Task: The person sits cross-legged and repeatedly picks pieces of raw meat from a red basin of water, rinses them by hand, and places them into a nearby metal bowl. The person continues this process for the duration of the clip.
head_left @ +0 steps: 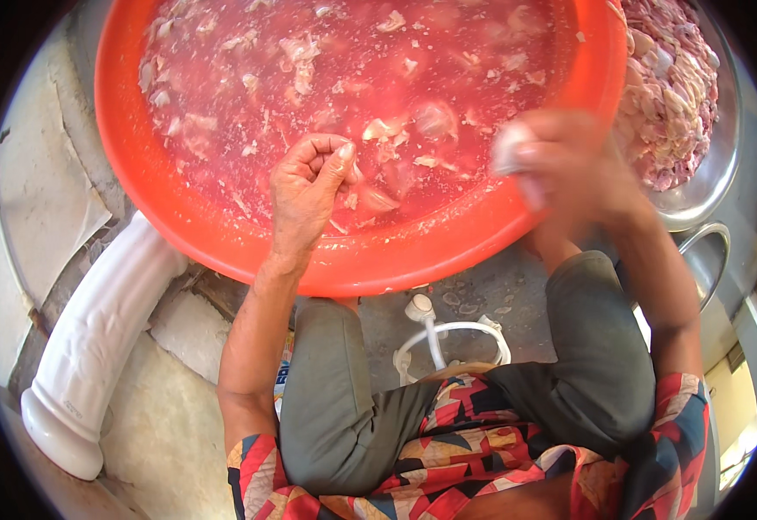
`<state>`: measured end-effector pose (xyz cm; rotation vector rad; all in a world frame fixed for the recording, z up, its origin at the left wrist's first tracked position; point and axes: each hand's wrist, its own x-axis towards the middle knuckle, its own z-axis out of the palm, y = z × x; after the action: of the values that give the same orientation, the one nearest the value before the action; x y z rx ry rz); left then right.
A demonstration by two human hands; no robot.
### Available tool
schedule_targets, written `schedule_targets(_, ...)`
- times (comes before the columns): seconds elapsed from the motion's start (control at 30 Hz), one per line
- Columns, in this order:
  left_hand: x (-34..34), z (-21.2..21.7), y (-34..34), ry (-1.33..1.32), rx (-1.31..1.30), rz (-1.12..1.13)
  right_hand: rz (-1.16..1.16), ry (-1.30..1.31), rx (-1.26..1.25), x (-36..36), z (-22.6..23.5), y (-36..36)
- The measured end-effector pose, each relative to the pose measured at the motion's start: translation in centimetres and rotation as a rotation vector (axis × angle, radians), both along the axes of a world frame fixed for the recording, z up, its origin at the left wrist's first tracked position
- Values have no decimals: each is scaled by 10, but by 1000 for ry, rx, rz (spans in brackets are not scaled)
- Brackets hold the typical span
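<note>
Over the near rim of the orange basin (223,251), your left hand (309,186) hangs above the pink water with its fingers curled shut, thumb against forefinger; whether they pinch anything is too small to tell. Your right hand (569,165) is blurred at the basin's right rim, its fingers closed on a pale meat piece (510,149). More pale scraps float in the basin. Just right of it stands a metal bowl (712,186) heaped with pink meat (673,95)
</note>
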<state>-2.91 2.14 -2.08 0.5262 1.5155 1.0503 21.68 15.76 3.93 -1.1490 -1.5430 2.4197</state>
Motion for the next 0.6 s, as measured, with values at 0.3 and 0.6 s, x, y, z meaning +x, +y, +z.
schedule_targets(0.3,-3,-18,-23,897,116,-861,0,-1065,1271,214,18,93)
schedule_targets(0.6,0,-13,-8,766,31,-924,13,-567,1557,121,18,55)
